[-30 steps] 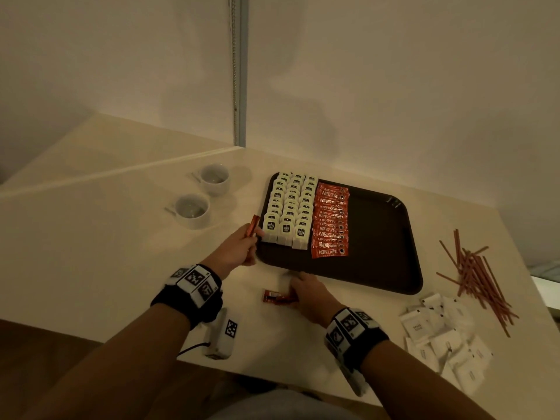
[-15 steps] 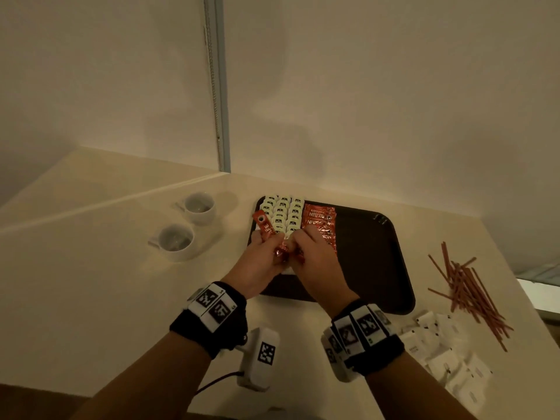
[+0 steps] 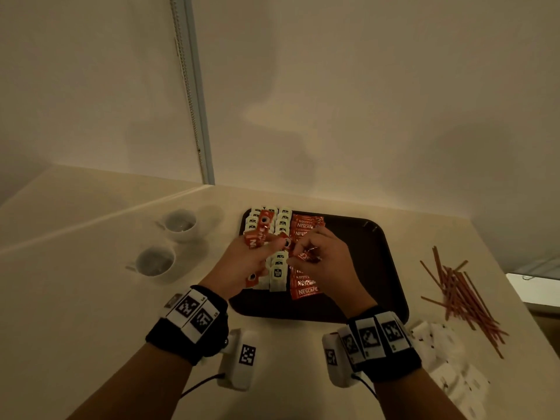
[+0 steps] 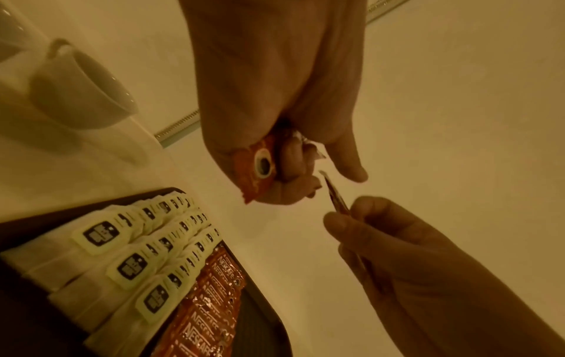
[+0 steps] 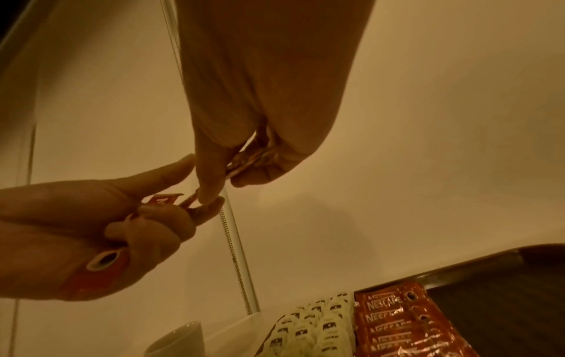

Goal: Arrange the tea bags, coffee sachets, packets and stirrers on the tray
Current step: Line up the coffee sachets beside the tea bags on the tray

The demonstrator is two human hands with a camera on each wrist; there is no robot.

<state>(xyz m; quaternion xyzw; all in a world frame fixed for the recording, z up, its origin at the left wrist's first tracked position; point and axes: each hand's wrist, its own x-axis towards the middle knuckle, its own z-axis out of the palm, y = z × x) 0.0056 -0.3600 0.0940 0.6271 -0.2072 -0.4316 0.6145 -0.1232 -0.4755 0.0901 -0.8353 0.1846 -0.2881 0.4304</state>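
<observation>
A dark tray [image 3: 378, 268] carries rows of white tea bags [image 3: 280, 271] and a column of red coffee sachets [image 3: 303, 291]. Both hands meet above these rows. My left hand [image 3: 272, 247] grips a few red sachets [image 3: 257, 234], whose printed cup end shows below the fist [image 4: 260, 169]. My right hand [image 3: 298, 256] pinches one more red sachet [image 3: 304, 256], seen edge-on in the left wrist view [image 4: 336, 198], and its thumb touches the left hand's fingertips [image 5: 211, 193]. Red stirrers [image 3: 463, 295] and white packets [image 3: 439, 344] lie on the table right of the tray.
Two white cups [image 3: 180, 224] [image 3: 154, 262] stand on the table left of the tray. The wall runs close behind the tray, with a vertical metal strip [image 3: 194, 116] at the corner. The right half of the tray is bare.
My right hand picked a red sachet off the table in front of the tray. Both hands then rose and came together over the tea bags. The head view tilted upward.
</observation>
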